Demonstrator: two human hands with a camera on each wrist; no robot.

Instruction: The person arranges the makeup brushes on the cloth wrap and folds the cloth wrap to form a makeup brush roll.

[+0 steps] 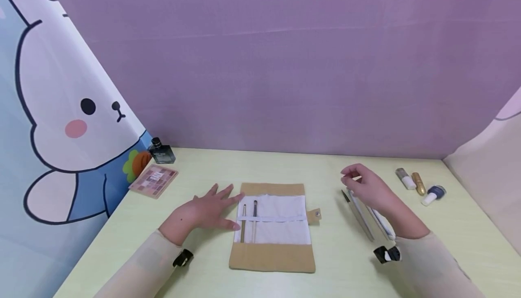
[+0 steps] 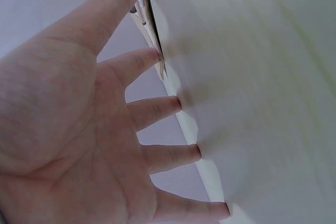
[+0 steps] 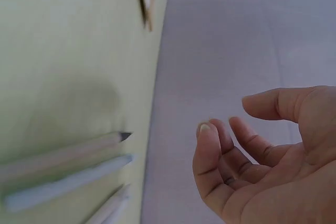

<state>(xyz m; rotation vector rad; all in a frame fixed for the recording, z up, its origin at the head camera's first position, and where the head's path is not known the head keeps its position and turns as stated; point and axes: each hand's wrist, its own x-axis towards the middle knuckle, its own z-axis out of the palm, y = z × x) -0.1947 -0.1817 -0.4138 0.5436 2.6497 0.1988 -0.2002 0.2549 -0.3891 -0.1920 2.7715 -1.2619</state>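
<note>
While my left hand (image 1: 203,210) is spread at the roll (image 1: 272,257)'s left edge, my right hand (image 1: 368,189), loosely curled and empty, hovers near the sticks (image 3: 68,153) on the table (image 1: 338,266), probably light, stiff, best pinched mid-shaft.

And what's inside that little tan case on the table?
In the open case, a gold-handled brush and a dark-tipped brush lie on the pale lining, partly under a band. What the band and the tan bottom flap cover, I can't see.
</note>
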